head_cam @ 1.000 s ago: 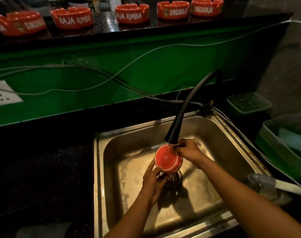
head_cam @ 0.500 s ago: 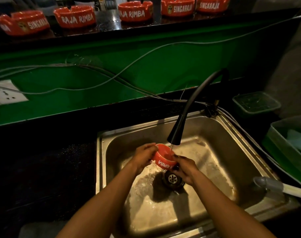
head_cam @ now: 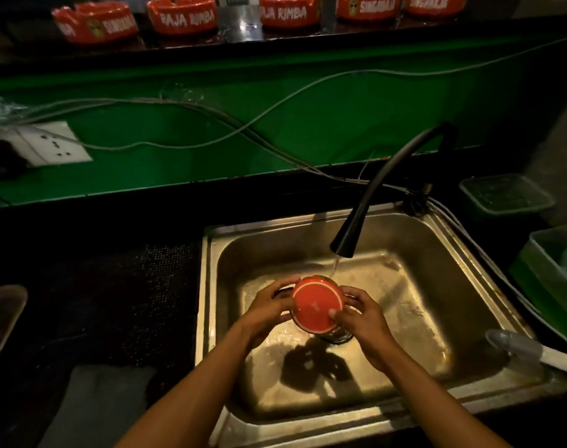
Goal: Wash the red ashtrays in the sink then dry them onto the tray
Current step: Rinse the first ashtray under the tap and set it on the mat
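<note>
A round red ashtray is held over the drain of the steel sink, its flat underside turned up toward me. My left hand grips its left rim and my right hand grips its right rim, thumb on the base. A thin stream of water falls from the black faucet just behind the ashtray. Several more red ashtrays with white lettering stand in a row on the dark shelf at the top. A tray edge shows at the far left.
Grey cables hang across the green wall, near a white socket. Green plastic containers sit right of the sink, and a brush handle lies on its right rim. A dark mat covers the counter to the left.
The ashtray has been turned over, so its base now faces up instead of its side. Both hands shifted nearer me, out from under the spout.
</note>
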